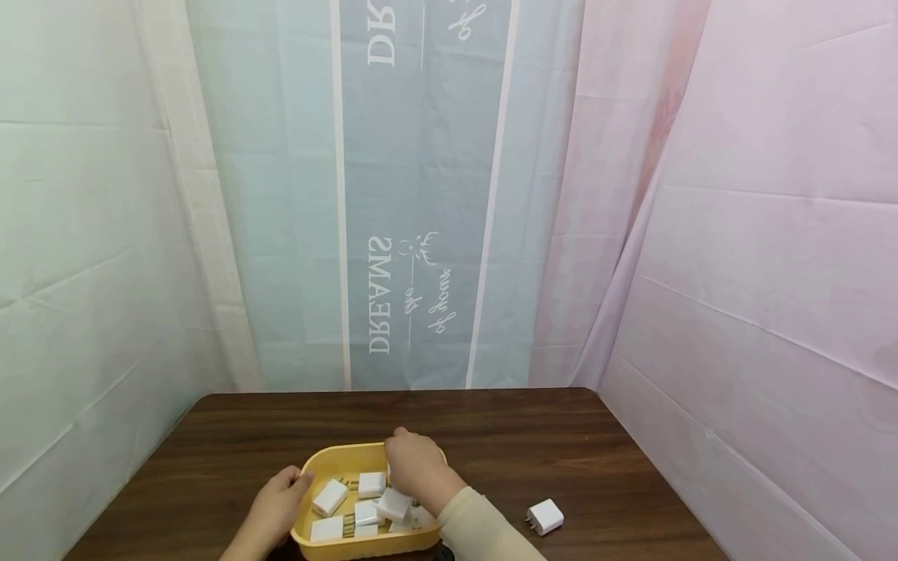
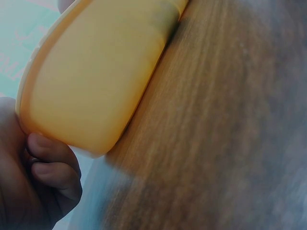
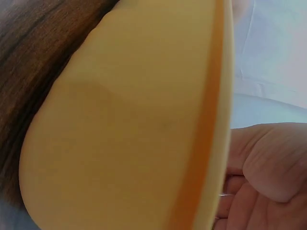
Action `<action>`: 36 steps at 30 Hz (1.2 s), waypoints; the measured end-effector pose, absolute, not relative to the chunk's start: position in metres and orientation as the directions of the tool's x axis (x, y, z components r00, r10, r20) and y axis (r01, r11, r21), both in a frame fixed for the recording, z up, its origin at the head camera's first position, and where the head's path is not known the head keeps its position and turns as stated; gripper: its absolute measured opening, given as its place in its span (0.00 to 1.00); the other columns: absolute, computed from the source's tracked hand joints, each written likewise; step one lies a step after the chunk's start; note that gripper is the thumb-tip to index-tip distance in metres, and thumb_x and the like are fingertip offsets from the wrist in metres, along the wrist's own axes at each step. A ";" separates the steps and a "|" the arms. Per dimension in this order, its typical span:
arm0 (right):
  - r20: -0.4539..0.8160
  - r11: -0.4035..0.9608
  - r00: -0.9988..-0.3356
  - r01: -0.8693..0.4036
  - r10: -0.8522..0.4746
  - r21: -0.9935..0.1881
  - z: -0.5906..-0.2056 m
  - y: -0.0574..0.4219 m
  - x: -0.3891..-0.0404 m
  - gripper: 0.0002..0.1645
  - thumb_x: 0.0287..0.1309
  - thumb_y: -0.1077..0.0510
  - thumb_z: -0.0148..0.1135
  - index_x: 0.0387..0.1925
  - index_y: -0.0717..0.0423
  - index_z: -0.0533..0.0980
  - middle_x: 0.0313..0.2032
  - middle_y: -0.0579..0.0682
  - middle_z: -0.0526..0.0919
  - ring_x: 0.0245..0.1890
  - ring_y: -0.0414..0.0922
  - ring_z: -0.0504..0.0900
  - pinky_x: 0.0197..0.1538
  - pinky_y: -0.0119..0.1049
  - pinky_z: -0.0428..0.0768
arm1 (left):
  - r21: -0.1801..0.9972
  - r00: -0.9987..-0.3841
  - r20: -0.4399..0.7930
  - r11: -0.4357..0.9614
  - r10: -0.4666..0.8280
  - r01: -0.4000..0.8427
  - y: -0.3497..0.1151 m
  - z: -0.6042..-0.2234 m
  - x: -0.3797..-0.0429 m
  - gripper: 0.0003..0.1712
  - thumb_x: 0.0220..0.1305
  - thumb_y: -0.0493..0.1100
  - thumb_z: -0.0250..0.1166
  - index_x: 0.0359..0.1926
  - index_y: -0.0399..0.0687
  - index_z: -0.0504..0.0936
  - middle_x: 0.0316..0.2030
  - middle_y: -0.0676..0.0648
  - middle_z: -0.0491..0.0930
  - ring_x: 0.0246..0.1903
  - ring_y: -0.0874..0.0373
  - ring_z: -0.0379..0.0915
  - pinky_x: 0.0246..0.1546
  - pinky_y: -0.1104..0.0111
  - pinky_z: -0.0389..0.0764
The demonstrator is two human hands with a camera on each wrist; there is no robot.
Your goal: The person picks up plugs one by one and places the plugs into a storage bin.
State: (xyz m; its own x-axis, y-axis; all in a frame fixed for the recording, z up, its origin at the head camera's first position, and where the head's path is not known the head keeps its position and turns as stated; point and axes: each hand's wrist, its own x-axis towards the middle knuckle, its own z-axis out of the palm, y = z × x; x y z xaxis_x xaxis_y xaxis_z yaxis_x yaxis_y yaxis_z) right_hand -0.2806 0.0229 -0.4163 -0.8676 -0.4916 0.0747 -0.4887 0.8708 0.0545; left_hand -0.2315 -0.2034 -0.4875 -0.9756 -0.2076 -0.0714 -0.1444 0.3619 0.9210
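A yellow plastic basket (image 1: 372,549) with rounded corners sits on the table, holding several white USB charger plugs (image 1: 330,497) with metal prongs. My left hand (image 1: 277,502) grips its left rim, thumb over the edge; in the left wrist view the fingers (image 2: 55,175) curl beneath that rim. My right hand (image 1: 417,467) reaches over the basket's far right part, palm downward. From the right wrist, the basket wall (image 3: 120,120) covers my right fingertips, so whether they hold anything is hidden.
One white charger plug (image 1: 545,516) lies apart on the dark wooden table (image 1: 603,467), right of the basket. A small black object (image 1: 445,553) shows at the basket's near right corner. Hanging cloth (image 1: 421,195) encloses the table at the back and both sides.
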 end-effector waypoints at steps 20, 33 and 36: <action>0.057 0.866 -0.866 -0.488 -0.496 0.111 -0.427 0.025 -0.284 0.07 0.56 0.52 0.74 0.37 0.47 0.86 0.34 0.45 0.80 0.29 0.42 0.81 0.37 0.42 0.84 | 0.908 -0.973 -0.071 0.389 -0.219 -0.154 -0.202 -0.488 -0.232 0.17 0.78 0.46 0.53 0.33 0.39 0.71 0.19 0.49 0.67 0.15 0.58 0.68 0.15 0.67 0.72; 0.054 0.857 -0.856 -0.510 -0.514 0.067 -0.418 0.033 -0.282 0.12 0.54 0.47 0.77 0.36 0.47 0.85 0.34 0.44 0.80 0.31 0.42 0.80 0.38 0.41 0.83 | 0.909 -0.973 -0.075 0.385 -0.219 -0.156 -0.202 -0.486 -0.232 0.17 0.79 0.45 0.53 0.33 0.38 0.71 0.19 0.49 0.67 0.16 0.58 0.68 0.16 0.68 0.73; 0.066 0.855 -0.853 -0.516 -0.518 0.051 -0.415 0.037 -0.281 0.13 0.53 0.47 0.77 0.37 0.47 0.86 0.34 0.44 0.80 0.32 0.43 0.80 0.38 0.41 0.82 | 0.906 -0.972 -0.073 0.394 -0.222 -0.158 -0.203 -0.486 -0.232 0.17 0.79 0.46 0.53 0.33 0.39 0.71 0.20 0.48 0.68 0.16 0.58 0.68 0.16 0.67 0.73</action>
